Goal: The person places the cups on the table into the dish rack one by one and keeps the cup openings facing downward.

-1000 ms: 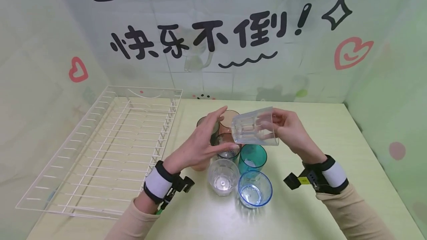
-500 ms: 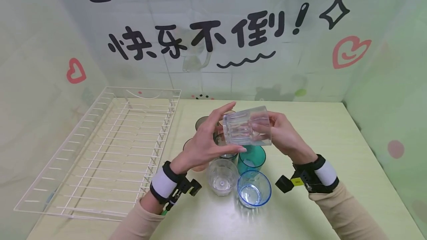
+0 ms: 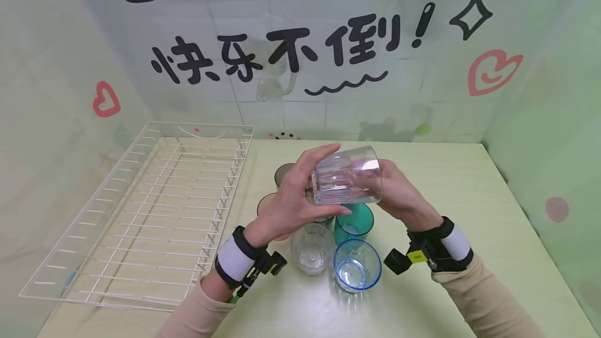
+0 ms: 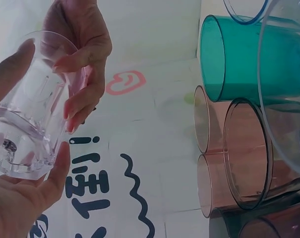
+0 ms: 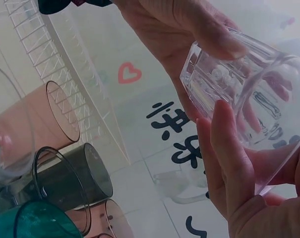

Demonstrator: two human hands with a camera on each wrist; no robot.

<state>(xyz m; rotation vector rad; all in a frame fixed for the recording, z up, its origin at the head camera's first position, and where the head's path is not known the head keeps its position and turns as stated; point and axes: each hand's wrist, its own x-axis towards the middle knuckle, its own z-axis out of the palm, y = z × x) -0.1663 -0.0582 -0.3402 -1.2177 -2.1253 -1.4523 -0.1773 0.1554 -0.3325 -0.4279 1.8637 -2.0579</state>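
A clear faceted tumbler (image 3: 345, 177) lies nearly on its side in the air above a group of other tumblers, its base to the left and its mouth to the right. My left hand (image 3: 292, 196) holds it round the base, thumb on one side and fingers on the other. At the mouth end, my right hand (image 3: 405, 193) grips the wall, and in the left wrist view its fingers curl over the tumbler's (image 4: 33, 119) rim. Right below stand a teal tumbler (image 3: 360, 218), a clear tumbler (image 3: 312, 254) and a blue-rimmed tumbler (image 3: 359, 270).
To the left, a white wire rack (image 3: 202, 124) stands on the pale table (image 3: 451, 186). Pink tumblers (image 5: 38, 124) and a grey tumbler (image 5: 90, 171) stand among the group, partly hidden behind my left hand in the head view. A printed backdrop (image 3: 300, 113) closes off the back.
The clear tumbler has moved slightly left. My left hand has come in from the left and closed round its base, while the right hand has moved left with it.
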